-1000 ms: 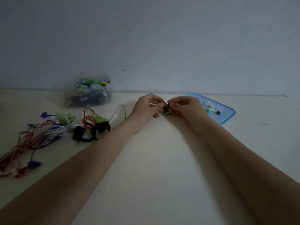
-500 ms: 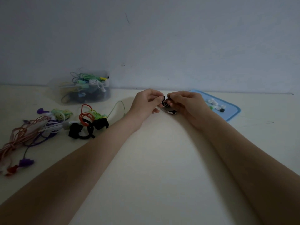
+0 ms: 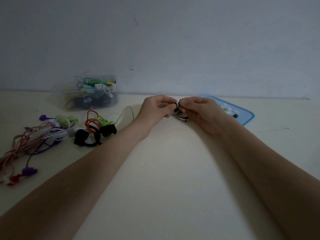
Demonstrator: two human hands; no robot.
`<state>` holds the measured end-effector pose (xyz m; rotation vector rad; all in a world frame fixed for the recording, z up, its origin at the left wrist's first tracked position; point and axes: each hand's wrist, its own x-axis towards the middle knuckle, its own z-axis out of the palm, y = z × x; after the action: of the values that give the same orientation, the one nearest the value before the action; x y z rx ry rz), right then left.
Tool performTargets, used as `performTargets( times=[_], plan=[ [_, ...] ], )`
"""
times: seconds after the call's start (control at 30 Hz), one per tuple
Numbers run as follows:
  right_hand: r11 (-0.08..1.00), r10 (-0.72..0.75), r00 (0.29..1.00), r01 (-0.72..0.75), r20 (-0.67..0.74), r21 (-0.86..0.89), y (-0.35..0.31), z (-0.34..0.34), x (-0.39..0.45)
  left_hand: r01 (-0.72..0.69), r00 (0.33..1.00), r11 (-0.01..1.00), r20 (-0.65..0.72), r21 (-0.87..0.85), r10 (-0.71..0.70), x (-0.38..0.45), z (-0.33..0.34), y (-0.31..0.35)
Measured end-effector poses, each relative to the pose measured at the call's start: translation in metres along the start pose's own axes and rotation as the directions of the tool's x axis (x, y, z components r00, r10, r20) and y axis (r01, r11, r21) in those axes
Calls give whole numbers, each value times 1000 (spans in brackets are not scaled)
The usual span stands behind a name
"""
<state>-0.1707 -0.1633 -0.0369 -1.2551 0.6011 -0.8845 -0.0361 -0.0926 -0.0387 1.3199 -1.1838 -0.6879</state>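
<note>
The work looks to be in its middle. A small black earbud (image 3: 176, 108) is held up at the far middle of the pale table (image 3: 164, 179), just short of the wall. It is pinched between the left hand (image 3: 155, 110) and the right hand (image 3: 200, 111). Loose white and dark ear tips (image 3: 226, 108) lie on the flat blue plastic tray (image 3: 249, 116) just beyond the right hand. From these I judge that a tip is being pulled off or pushed on (which of the two I cannot tell, the part being small and shaded). A second black-and-silver earbud (image 3: 183, 118) sits just below the fingers and seems joined to the first.

Much seems left. A tangle of pink, purple, white and green wired earphones (image 3: 57, 134) lies well apart on the left. A black ear-hook headset (image 3: 86, 137) lies beside it, and a clear plastic box (image 3: 110, 101) by the wall holds more cables.

The left hand's grip is narrow: thumb and forefinger close on the small black earbud from the left, the other fingers folded beneath. The right hand meets it from the other side, its fingertips pinching the same piece, so the two hands nearly touch. I see nothing else held in either hand.
</note>
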Motion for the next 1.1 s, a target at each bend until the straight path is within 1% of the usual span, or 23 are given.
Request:
performTargets(
  times=[0.1, 0.4, 0.7, 0.8, 0.97, 1.1],
  plan=[
    [1000, -11, 1000, 11, -1, 8, 0, 0, 0, -5, 1000, 1000, 15, -4, 5, 1, 0, -1],
    [1000, -15, 1000, 15, 4, 1, 1, -2, 1, -14, 999, 1000, -29, 10, 14, 2, -1, -5],
    [1000, -14, 1000, 14, -10, -6, 2, 0, 3, -17, 999, 1000, -44, -23, 16, 2, -3, -6],
    [1000, 17, 1000, -17, -8, 26, 1, 1, 1, -48, 998, 998, -36, -33, 47, 2, -4, -6],
    [988, 109, 994, -108, -6, 109, -3, 3, 0, -94, 995, 995, -30, -22, 93, -1, -3, -3],
    [967, 171, 985, -171, 20, 189, -5, 6, -2, -72, 997, 996, -22, -57, 71, -1, -5, -5]
  ],
)
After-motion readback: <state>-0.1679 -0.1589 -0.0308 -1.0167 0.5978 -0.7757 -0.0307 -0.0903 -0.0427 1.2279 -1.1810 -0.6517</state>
